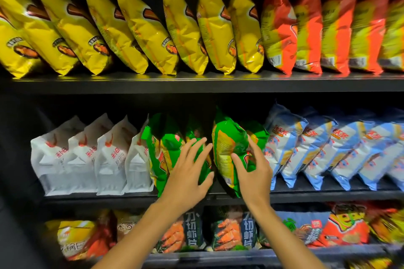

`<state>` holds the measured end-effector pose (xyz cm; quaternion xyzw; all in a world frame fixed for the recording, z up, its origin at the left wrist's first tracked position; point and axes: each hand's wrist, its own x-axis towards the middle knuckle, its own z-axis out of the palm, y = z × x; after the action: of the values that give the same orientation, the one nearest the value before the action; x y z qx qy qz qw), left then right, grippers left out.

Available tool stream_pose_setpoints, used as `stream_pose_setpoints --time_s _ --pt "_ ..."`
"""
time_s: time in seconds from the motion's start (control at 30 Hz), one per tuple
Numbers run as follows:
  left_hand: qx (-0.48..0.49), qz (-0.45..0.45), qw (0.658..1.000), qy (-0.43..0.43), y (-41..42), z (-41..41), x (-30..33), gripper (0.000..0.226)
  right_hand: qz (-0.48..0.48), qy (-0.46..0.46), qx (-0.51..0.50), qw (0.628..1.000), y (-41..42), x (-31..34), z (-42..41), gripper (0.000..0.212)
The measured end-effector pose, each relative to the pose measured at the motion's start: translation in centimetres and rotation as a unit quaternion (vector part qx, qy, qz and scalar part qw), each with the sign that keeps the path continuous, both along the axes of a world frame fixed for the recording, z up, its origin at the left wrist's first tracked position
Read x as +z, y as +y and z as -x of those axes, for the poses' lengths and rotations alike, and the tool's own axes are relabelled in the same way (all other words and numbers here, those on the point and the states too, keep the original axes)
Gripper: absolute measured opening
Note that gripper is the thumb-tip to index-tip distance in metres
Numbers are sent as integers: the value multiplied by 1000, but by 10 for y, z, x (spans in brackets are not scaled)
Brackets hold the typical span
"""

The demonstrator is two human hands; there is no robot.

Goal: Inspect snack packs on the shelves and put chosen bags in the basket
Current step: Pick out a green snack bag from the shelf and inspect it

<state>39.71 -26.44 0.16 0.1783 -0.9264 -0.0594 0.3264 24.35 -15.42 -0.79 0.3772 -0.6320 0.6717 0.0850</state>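
Green foil snack packs sit mid-row on the middle shelf, btwn white pouches on the left and pale blue bags on the right. Packs stand on edge, leaning, faces turned sideways, prob. so more fit per row and each can be pulled out by its front edge.

Right hand: fingers spread and lightly curled around the front of one green bag, thumb on its yellow-green face, other fingers on the far side. Looks like contact w/ no firm clamp yet; bag is upright, bottom edge at the shelf lip.

Left hand: fingers straight, splayed, pressed flat on the neighbouring green packs, holding nothing. Judged as bracing them so they don't follow or topple when the chosen bag comes out.

Dark gap shows btwn the braced packs and the chosen bag, so there is side room there. Right side is tighter: another green pack, then blue bags close by. Headroom under the upper shelf is small; bag top is near it. Best exit judged straight fwd over the lip.

Yellow bags and red bags above, mixed packs below. Basket not in view.
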Motion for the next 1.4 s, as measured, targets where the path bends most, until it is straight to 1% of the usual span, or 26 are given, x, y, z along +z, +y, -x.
stream_pose_setpoints --time_s 0.1,0.17,0.23,0.3,0.33,0.4,0.43,0.47,0.53,0.57,0.63,0.73,0.8,0.83,0.9,1.0,1.07,1.1,1.13,1.2,1.23,1.27,1.3,1.33,1.4 --pt "-47 -123 990 58 42 -3 2 69 30 -18 26 999 27 4 -11 56" --pt "-72 -198 973 97 66 -3 1 70 45 -26 49 997 43 6 -21 57" --pt "-87 -267 950 138 83 -1 -4 72 54 -27 74 995 55 5 -30 62" --pt "-78 -332 924 173 94 -1 -9 79 50 -9 102 993 65 -1 -38 67" --pt "-73 -368 907 190 99 -1 -11 82 41 5 116 992 69 -5 -42 69" --pt "-81 -441 863 232 107 -1 -13 83 17 31 146 989 77 -12 -49 71" --pt "-87 -457 847 257 109 -1 -14 81 3 35 167 985 80 -15 -53 74" --pt "-86 -457 839 282 111 -1 -15 77 -11 36 190 981 84 -18 -57 80" --pt "-64 -464 820 328 114 -3 -15 62 -36 45 236 970 91 -23 -63 92" --pt "-49 -474 807 349 114 -6 -15 54 -47 46 255 965 95 -25 -64 94" --pt "-27 -487 790 371 110 -12 -19 43 -46 31 264 963 101 -27 -64 88" --pt "-4 -490 797 352 105 -22 -24 34 27 -22 203 978 108 -22 -54 66" --pt "-1 -504 800 324 105 -28 -26 37 62 -77 196 976 106 -12 -45 63" --pt "-2 -508 805 308 105 -31 -27 38 61 -98 205 972 105 -5 -42 65" --pt "-9 -501 822 270 105 -35 -28 38 26 -128 234 964 102 5 -38 72" --pt "-27 -493 842 219 109 -39 -27 25 -43 -167 281 944 97 8 -32 85" --pt "-47 -496 846 191 110 -42 -28 23 -64 -190 299 933 96 5 -32 96" --pt "-60 -500 845 178 110 -43 -29 27 -66 -199 292 933 96 4 -34 98" --pt "-76 -506 843 167 110 -45 -30 37 -62 -205 278 936 97 3 -35 95" --pt "-113 -522 831 157 111 -47 -29 71 -31 -205 246 947 102 1 -35 72" --pt "-122 -533 821 165 112 -47 -27 86 -11 -210 237 948 104 -1 -35 66" --pt "-131 -538 813 181 113 -46 -25 95 1 -217 232 948 106 -3 -35 72" --pt "-138 -539 806 200 114 -45 -21 99 7 -221 229 948 108 -2 -36 79" --pt "-139 -538 803 218 116 -42 -17 98 10 -210 229 950 108 -5 -37 77" --pt "-116 -531 800 254 121 -37 -12 84 7 -187 231 955 109 -8 -44 55"
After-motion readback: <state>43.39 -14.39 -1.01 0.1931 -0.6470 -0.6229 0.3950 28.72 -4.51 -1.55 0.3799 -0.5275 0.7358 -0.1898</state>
